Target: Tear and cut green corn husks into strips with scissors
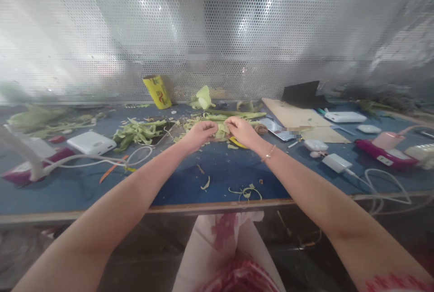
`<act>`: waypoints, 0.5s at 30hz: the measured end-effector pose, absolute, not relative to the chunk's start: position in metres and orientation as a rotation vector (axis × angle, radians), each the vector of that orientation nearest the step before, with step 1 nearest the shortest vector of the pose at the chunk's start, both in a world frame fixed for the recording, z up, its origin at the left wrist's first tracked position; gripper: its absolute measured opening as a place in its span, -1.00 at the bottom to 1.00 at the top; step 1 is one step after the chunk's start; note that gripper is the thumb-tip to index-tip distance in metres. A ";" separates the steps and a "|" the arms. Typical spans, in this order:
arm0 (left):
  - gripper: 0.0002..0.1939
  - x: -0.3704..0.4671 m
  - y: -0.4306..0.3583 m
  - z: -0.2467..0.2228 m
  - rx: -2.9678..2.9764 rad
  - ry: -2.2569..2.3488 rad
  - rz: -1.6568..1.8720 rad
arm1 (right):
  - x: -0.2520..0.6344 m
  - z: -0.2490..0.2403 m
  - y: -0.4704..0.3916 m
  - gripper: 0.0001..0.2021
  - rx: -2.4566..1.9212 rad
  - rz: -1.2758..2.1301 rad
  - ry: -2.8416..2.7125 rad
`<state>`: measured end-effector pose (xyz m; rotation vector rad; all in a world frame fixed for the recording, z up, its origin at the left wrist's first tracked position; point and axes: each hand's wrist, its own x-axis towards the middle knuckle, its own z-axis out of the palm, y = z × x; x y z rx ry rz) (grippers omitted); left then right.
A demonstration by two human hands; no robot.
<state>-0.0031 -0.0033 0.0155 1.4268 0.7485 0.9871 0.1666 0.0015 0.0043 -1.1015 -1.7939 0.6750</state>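
Observation:
My left hand (200,135) and my right hand (241,131) meet over the middle of the table. Fingers on both sides are pinched on a pale green leafy piece (222,132), whose exact kind I cannot make out. A yellow curved object (238,143) shows just under my right hand. Long green stalks (233,115) lie beyond my hands, with a large pale green leaf (204,97) behind them. To the left is a heap of green leafy strips (139,133). Thin peel scraps (247,192) are scattered nearer the front edge.
Behind the blue table (190,179) rises a perforated metal screen (230,34). A yellow tube (158,91) leans there. On the left are a white box-like device (91,143) and cables; on the right, a phone (280,130), cardboard (294,113), a white charger (337,163) and a purple power strip (386,155).

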 end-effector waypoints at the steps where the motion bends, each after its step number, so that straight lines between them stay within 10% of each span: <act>1: -0.80 -0.004 -0.002 0.015 1.436 0.748 0.977 | 0.167 0.005 0.001 -0.90 -1.103 0.669 -1.802; 15: -0.81 0.001 0.002 0.007 1.237 0.779 1.026 | 0.166 0.005 0.000 -0.88 -1.208 0.607 -1.735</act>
